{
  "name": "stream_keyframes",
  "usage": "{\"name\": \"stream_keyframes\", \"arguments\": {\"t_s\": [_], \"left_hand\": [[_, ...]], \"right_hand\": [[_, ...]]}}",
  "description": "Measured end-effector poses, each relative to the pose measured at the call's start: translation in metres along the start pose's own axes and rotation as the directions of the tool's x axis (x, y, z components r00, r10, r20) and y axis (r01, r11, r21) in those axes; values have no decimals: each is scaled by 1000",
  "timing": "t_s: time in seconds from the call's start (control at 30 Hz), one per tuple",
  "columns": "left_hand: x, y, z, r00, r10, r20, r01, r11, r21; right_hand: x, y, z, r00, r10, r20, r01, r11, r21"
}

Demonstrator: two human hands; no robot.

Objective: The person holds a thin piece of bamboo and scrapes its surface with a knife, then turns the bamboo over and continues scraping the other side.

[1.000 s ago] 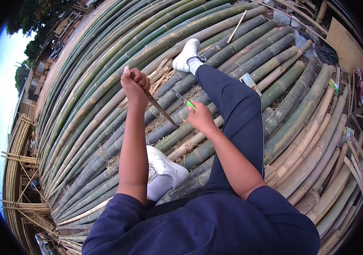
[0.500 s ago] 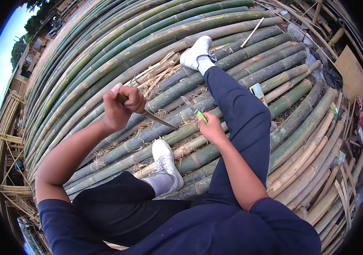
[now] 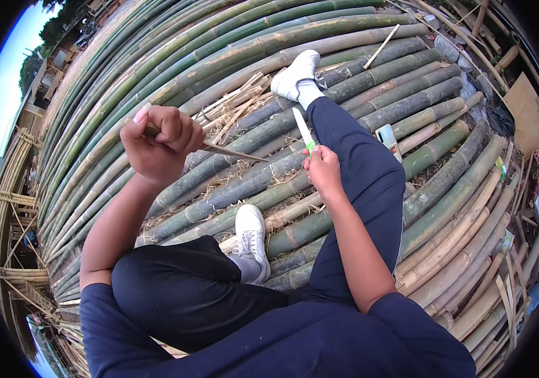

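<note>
In the head view my left hand (image 3: 163,143) is raised at the left, its fingers wrapped round a thin bamboo strip (image 3: 237,153). The strip's free end points right, above the bamboo poles. Closed on the green handle of a knife (image 3: 303,128), my right hand (image 3: 324,169) is held near my bent right leg. The pale blade points up and slightly left, apart from the strip. Both hands are over the bed of bamboo poles (image 3: 244,184), where thin shavings lie in the gaps.
My white shoes (image 3: 252,238) rest on the poles. A phone-like object (image 3: 387,137) lies beside my right knee. Split bamboo pieces (image 3: 235,101) are heaped beyond my left hand. A brown board (image 3: 530,120) and clutter stand at the right, bamboo frames (image 3: 14,201) at the left.
My left hand has moved left and up with the strip. My right hand has risen, turning the knife from pointing left to pointing up, away from the strip.
</note>
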State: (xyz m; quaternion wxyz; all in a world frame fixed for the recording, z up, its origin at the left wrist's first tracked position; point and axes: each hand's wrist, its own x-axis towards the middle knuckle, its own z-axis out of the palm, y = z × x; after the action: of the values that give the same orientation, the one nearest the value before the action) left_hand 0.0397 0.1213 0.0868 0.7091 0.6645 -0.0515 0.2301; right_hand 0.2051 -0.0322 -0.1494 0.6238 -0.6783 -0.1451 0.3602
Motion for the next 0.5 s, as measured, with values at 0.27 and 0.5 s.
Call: {"name": "stream_keyframes", "arguments": {"t_s": [0.27, 0.5], "left_hand": [[15, -24, -9, 998, -45, -39, 37, 984, -174], [16, -41, -8, 997, 70, 30, -65, 989, -132]], "right_hand": [[10, 20, -17, 992, 64, -109, -46, 986, 159], [18, 26, -18, 996, 34, -87, -29, 998, 52]]}}
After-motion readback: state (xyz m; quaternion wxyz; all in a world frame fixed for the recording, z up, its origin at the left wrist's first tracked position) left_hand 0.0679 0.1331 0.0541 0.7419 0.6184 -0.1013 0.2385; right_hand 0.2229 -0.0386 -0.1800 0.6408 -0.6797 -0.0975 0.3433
